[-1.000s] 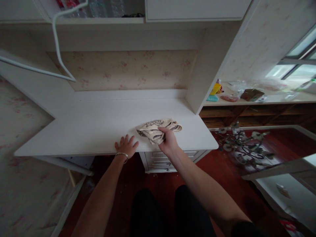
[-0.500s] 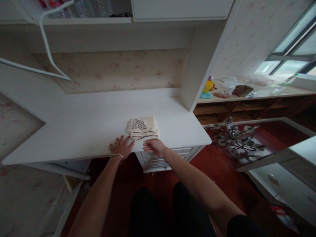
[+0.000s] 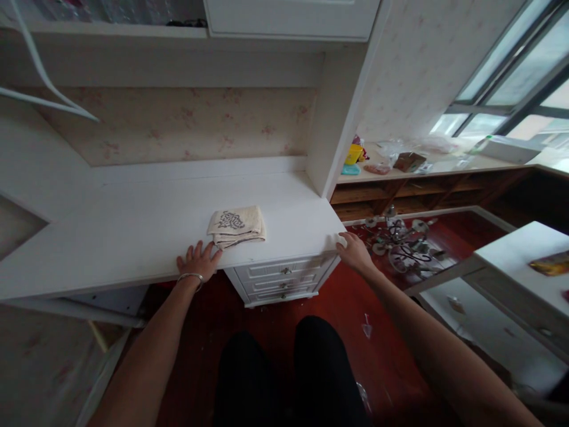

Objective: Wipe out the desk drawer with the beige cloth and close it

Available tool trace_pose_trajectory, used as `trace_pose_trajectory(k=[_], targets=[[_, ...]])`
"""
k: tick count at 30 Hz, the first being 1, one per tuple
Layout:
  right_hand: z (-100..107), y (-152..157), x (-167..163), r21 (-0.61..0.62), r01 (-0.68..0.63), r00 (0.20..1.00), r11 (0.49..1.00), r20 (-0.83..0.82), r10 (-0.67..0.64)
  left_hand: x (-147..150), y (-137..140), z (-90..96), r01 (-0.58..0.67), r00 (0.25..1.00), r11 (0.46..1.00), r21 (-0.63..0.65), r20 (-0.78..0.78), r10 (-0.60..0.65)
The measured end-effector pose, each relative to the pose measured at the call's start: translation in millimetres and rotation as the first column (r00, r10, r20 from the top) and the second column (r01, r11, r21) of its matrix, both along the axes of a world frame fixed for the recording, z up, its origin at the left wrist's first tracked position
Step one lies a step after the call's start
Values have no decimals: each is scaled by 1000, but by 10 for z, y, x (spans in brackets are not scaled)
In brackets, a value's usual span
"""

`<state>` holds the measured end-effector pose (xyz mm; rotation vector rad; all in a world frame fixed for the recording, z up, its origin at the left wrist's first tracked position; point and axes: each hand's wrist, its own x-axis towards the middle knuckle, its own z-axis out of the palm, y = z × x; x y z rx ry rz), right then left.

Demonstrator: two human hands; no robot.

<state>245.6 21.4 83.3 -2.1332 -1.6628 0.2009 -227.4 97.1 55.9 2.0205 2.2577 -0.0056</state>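
My left hand [image 3: 199, 261] lies flat on the front edge of the white desk [image 3: 151, 207], fingers spread, a bangle on the wrist. Just beyond its fingertips is a folded cream cloth [image 3: 237, 224] with a dark printed pattern, resting on the desktop. My right hand [image 3: 353, 252] is at the desk's front right corner with its fingers curled together. A small whitish patch shows at those fingertips, too blurred to name.
White drawers [image 3: 282, 279] stand under the desk. A chandelier [image 3: 400, 240] lies on the red floor [image 3: 351, 332] at right, before a low wooden shelf unit [image 3: 362, 194]. A white cabinet [image 3: 511, 249] stands near right. A white cable [image 3: 42, 71] hangs at upper left.
My right hand has moved right, from in front of the cloth to the desk's right corner. My left hand stays by the cloth. The view has shifted right.
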Motion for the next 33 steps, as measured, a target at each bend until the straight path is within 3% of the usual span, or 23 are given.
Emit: trace_pose_trajectory(k=[4,7,14,19,22,27,33], targets=[[-236,-142,239,-159,-132,962,979,217,165,24,-25,-1,-9,1000,1000,2,8,9],[-337,-197,265,-203,-138,937,969,292,194,66,-70,13,-18,1000,1000,-17,5,18],[-105,-166,297,-313,-178,904,933,321,281,235,-248,110,-38,997,999,39,-58,40],[-70,-194,280,-304,-133,918,944,321,232,203,-379,155,24,972,987,158,-233,13],[-164,-222,278,-284,-121,935,951,288,205,129,-445,75,41,970,989,139,-242,-6],[-410,-268,239,-148,-113,959,983,244,147,44,-487,-78,76,962,983,168,-273,-28],[-555,-289,178,-133,-72,964,989,244,103,-45,-534,-72,159,953,981,115,-276,-122]])
